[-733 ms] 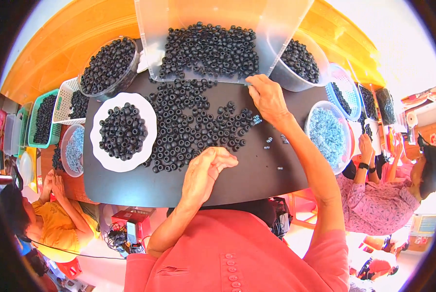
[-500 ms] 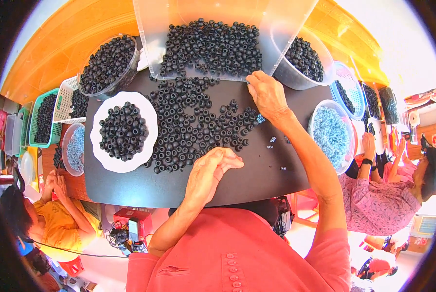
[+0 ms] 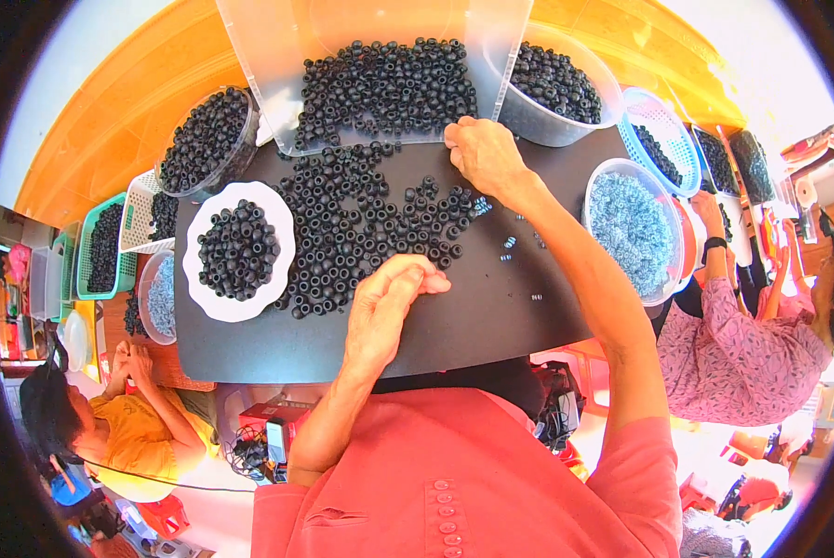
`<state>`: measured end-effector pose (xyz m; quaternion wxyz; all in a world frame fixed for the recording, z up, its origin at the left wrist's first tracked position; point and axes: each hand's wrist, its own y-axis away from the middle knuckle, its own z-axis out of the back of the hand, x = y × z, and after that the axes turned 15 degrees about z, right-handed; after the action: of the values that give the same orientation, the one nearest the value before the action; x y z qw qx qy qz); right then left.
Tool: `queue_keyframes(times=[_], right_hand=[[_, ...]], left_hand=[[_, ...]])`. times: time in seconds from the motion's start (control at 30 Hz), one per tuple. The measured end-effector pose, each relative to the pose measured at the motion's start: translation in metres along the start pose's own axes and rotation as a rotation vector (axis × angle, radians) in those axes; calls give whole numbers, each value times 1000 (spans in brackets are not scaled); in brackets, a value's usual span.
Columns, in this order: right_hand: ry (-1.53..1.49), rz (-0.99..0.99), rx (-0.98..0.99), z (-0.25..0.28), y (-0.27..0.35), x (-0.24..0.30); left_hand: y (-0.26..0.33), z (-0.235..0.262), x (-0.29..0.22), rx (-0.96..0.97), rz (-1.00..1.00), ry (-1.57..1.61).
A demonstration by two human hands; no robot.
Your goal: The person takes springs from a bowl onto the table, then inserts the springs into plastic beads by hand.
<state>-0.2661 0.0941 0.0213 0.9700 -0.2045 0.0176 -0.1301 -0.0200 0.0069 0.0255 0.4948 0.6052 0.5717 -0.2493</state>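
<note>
A loose heap of small black rings [image 3: 361, 223] lies spread across the dark desk [image 3: 491, 316], spilling from the lip of a clear tray [image 3: 277, 56] tipped toward the person so the pieces slide within reach. The left hand [image 3: 389, 307] rests at the near edge of the heap, its grip pressed together with the fingertips bunched on a few rings, though I cannot tell whether any is actually pinched. The right hand [image 3: 487, 153] sits at the tray's corner, fingers curled down onto the rings there, the grip half spread. A white plate [image 3: 282, 237] just left of the heap holds a neat pile of rings. Bowls of more black pieces ring the desk, and a bowl of pale blue bits [image 3: 633, 228] stands to the right.
</note>
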Motion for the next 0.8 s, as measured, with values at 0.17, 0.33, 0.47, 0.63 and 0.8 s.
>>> queue_keyframes(times=[0.17, 0.33, 0.47, 0.63, 0.8], right_hand=[[-294, -119, -214, 11, 11, 13], [-935, -375, -515, 28, 35, 66], [-879, -312, -577, 33, 58, 92], [-844, -253, -596, 31, 61, 106], [-898, -237, -623, 25, 60, 102]], left_hand=[[-17, -5, -50, -245, -412, -777], [-87, 14, -60, -273, -669, -1210], [-115, 13, -56, -175, -722, -1405], [-139, 20, -56, -86, -652, -1591], [-131, 29, -61, -133, -435, -1219]])
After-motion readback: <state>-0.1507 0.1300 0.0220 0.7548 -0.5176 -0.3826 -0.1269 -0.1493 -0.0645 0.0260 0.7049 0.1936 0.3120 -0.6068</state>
